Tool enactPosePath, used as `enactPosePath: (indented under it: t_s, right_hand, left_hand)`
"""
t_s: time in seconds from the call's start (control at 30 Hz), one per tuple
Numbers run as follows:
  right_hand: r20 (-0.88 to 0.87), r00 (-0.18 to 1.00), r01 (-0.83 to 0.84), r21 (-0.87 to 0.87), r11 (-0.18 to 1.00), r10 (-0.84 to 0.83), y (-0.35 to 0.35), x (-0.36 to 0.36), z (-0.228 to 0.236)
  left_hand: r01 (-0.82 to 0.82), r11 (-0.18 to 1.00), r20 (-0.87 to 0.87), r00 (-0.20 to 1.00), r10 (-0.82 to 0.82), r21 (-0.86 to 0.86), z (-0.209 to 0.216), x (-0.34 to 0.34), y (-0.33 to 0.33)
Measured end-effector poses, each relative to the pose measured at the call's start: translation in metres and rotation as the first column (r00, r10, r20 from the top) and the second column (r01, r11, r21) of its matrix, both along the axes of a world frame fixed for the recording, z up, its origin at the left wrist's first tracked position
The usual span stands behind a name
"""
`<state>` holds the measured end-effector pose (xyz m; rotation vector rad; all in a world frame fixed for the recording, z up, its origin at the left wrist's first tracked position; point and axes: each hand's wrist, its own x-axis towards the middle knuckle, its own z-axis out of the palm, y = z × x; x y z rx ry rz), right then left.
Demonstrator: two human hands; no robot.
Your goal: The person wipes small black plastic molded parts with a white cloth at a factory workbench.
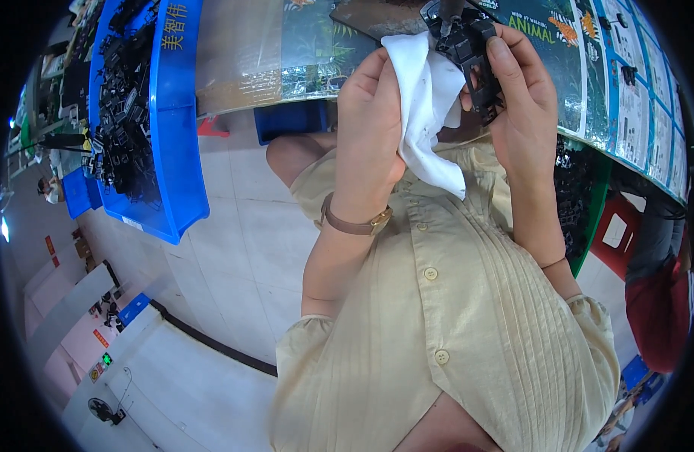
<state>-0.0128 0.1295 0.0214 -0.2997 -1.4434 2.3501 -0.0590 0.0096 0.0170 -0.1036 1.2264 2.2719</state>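
The left forearm (333,264) rises from the lower middle of the frame to a nearly straight wrist (358,207), and the left hand (371,120) sits at upper centre, its fingers bent in a pinch. The right forearm (541,226) climbs steeply right of centre; the right hand (522,98) at upper right grips with its thumb (507,66) pointing upward and its index finger (519,45) curled.
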Motion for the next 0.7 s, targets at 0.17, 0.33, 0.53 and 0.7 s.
enactPosePath:
  t_s: [0.17, 0.33, 0.53, 0.7]
  right_hand:
    - [0.010, 1.000, -0.004, -0.016, 1.000, 0.004, -0.0010, 0.0000, 0.0015]
    - [0.010, 1.000, -0.002, -0.012, 1.000, 0.002, -0.0006, -0.0004, 0.0017]
    - [0.008, 1.000, 0.009, -0.011, 1.000, -0.009, 0.0003, 0.0007, -0.0004]
    - [0.042, 0.999, 0.017, 0.027, 0.999, -0.018, -0.0009, 0.0066, -0.0008]
  left_hand:
    - [-0.004, 1.000, -0.017, 1.000, 0.004, 0.010, -0.0008, -0.0005, -0.0015]
    - [0.009, 1.000, -0.030, 1.000, -0.009, 0.007, 0.0014, -0.0022, -0.0002]
    - [-0.017, 1.000, -0.031, 0.999, 0.017, 0.001, 0.0051, 0.0011, 0.0012]
    - [-0.019, 1.000, -0.025, 1.000, 0.018, -0.019, 0.0063, 0.0027, 0.0022]
